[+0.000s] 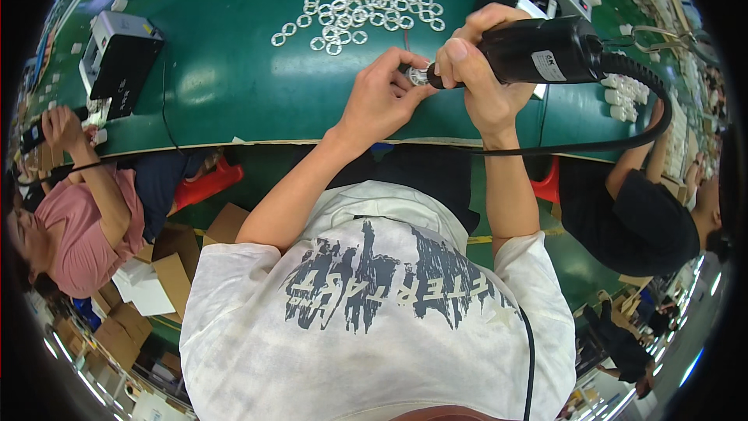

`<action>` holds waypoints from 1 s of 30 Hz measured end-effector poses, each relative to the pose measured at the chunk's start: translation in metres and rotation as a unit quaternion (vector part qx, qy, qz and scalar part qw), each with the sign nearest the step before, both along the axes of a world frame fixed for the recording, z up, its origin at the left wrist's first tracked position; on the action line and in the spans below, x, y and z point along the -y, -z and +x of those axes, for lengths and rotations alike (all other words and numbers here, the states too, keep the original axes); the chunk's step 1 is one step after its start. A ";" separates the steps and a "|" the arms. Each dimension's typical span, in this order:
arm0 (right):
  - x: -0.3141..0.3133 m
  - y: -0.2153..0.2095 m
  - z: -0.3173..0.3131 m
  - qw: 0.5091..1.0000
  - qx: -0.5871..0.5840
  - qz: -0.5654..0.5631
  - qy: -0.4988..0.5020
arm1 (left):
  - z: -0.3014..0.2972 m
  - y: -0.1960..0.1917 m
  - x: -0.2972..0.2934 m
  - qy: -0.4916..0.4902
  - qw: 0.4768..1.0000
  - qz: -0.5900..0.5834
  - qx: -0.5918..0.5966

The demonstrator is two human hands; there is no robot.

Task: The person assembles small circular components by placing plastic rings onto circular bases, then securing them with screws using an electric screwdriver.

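Thumb and fingers of the left hand (382,93) pinch a small round part (418,76); the right hand (489,93) grips a black electric screwdriver (538,51) level, nose at that part, forearms reaching over the green table (226,62), near scattered silvery rings (333,50).

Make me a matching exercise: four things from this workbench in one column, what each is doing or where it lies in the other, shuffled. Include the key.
Things
1. Left hand
2. Right hand
3. Pale rings
4. Black cable

Places and states
A. Scattered on the green tabletop
B. Gripping the black handheld tool
C. Curving away from the tool's rear end
D. Holding a small pale part at the tool's tip

Pairs: 1-D, 2-B, 3-A, 4-C
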State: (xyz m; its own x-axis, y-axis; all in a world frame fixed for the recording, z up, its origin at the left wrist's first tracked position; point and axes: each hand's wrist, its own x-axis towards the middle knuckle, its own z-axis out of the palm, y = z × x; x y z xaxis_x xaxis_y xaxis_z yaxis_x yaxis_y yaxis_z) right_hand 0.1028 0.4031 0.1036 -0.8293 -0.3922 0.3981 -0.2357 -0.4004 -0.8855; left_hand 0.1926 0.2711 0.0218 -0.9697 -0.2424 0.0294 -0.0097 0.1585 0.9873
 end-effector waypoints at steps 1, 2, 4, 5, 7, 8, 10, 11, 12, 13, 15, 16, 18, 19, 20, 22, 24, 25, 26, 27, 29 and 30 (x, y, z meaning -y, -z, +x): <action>-0.002 -0.008 0.002 0.999 -0.002 -0.034 -0.002 | 0.000 0.004 0.000 0.005 1.000 0.002 -0.003; -0.013 -0.005 0.003 0.997 -0.064 -0.045 -0.005 | 0.000 0.010 -0.001 -0.003 1.000 -0.004 -0.027; -0.030 -0.021 0.007 0.989 -0.062 -0.136 -0.025 | 0.004 0.012 0.000 -0.018 0.999 -0.009 -0.050; -0.044 -0.030 0.007 0.989 -0.098 -0.107 -0.001 | 0.007 0.008 0.002 -0.007 0.999 -0.020 -0.031; -0.068 -0.045 -0.001 0.983 -0.147 -0.077 0.074 | 0.001 0.005 0.001 0.019 0.999 -0.035 -0.023; -0.075 -0.047 -0.008 0.981 -0.150 -0.068 0.100 | 0.001 0.003 0.001 0.023 0.999 -0.034 -0.022; -0.080 -0.044 -0.021 0.981 -0.133 -0.082 0.111 | 0.000 -0.001 0.000 0.019 0.999 -0.039 -0.023; -0.078 -0.041 -0.026 0.977 -0.156 -0.077 0.127 | 0.001 0.001 0.001 0.023 0.999 -0.039 -0.023; -0.078 -0.037 -0.029 0.976 -0.156 -0.077 0.128 | 0.001 0.005 0.001 0.022 0.999 -0.035 -0.027; -0.078 -0.032 -0.032 0.977 -0.157 -0.072 0.127 | 0.001 0.008 0.001 0.020 0.999 -0.031 -0.030; -0.074 -0.023 -0.038 0.979 -0.138 -0.067 0.133 | 0.000 0.010 0.000 0.008 0.998 -0.037 -0.041; -0.075 -0.023 -0.038 0.980 -0.134 -0.068 0.129 | 0.002 0.011 0.001 -0.005 0.998 -0.042 -0.050; -0.075 -0.032 -0.035 0.989 -0.099 -0.042 0.105 | 0.001 0.008 0.000 0.000 0.998 -0.048 -0.041; -0.073 -0.035 -0.027 0.993 -0.088 -0.018 0.082 | 0.000 0.007 0.000 0.008 0.998 -0.051 -0.035; -0.067 -0.033 -0.020 0.993 -0.084 -0.020 0.077 | 0.000 0.007 0.000 0.003 0.998 -0.053 -0.031; -0.050 -0.024 -0.004 0.997 -0.045 -0.059 0.028 | 0.001 0.010 -0.001 0.005 0.997 -0.051 -0.055; -0.033 -0.018 0.006 0.997 -0.014 -0.074 0.036 | 0.002 0.006 0.000 0.002 0.998 -0.044 -0.044; -0.024 -0.015 0.008 0.997 -0.043 -0.065 0.025 | 0.002 0.002 0.001 0.009 0.998 -0.049 -0.036; -0.018 -0.012 0.009 0.996 -0.071 -0.055 0.013 | 0.003 0.001 0.002 0.016 0.998 -0.053 -0.029; -0.013 -0.013 0.009 0.996 -0.081 -0.036 0.005 | 0.002 0.003 0.001 0.013 0.998 -0.051 -0.027; -0.008 -0.008 0.006 0.996 -0.081 -0.027 -0.001 | 0.001 0.005 0.000 0.009 0.998 -0.031 -0.061; -0.005 -0.006 0.005 0.996 -0.083 -0.022 -0.006 | 0.001 0.005 0.001 0.005 0.998 -0.031 -0.059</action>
